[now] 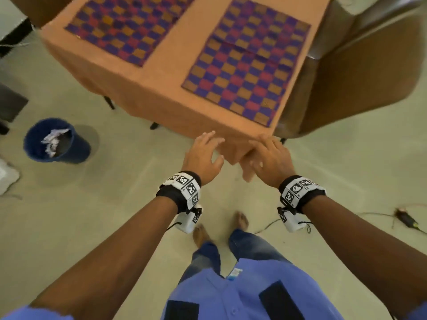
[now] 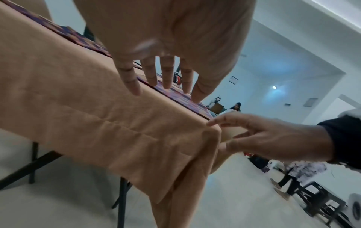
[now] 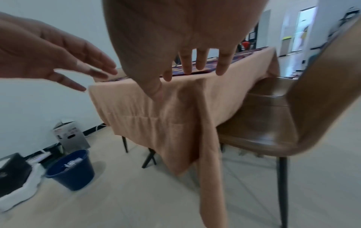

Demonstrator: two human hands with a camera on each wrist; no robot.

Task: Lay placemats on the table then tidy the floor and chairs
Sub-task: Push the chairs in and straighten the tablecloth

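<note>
Checkered placemat (image 1: 240, 65) on table, beyond both empty hands.

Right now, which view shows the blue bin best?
The head view: it looks down into the blue bin on the floor, showing crumpled paper inside. The right wrist view shows the bin from the side, low and blurred, contents barely visible. The left wrist view does not show it.

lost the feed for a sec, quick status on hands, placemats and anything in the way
Left hand and right hand open, empty, at table corner. Two placemats flat on tablecloth. Brown chair tight against table's right side.
</note>
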